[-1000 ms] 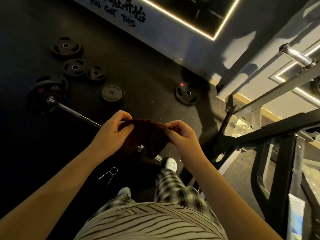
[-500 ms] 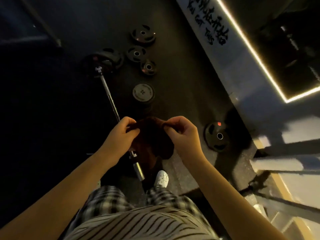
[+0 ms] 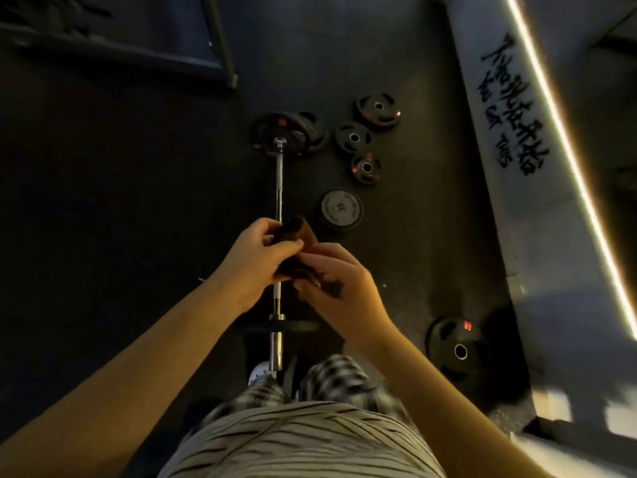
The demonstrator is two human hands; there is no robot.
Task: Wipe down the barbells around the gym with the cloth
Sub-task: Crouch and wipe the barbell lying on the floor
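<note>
- At the frame centre, both hands hold the cloth (image 3: 299,228): the left hand (image 3: 255,260) grips its upper fold, and the right hand (image 3: 346,279) pinches its lower end.
- One second ago the cloth was stretched between them; now it is bunched small.
- The barbell (image 3: 278,188) now runs straight up the middle, under the hands.
- I judge the cloth is ready; wiping is not yet begun.

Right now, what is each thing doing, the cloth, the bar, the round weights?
Dark brown cloth: bunched up, held by both hands.
Left hand: grips the cloth.
Right hand: pinches the cloth.
Long silver steel barbell: lying on the floor, plates on its far end.
Grey round plate marked 35: flat on the floor, loose.
Black rubber plate by the wall: flat, loose.
</note>
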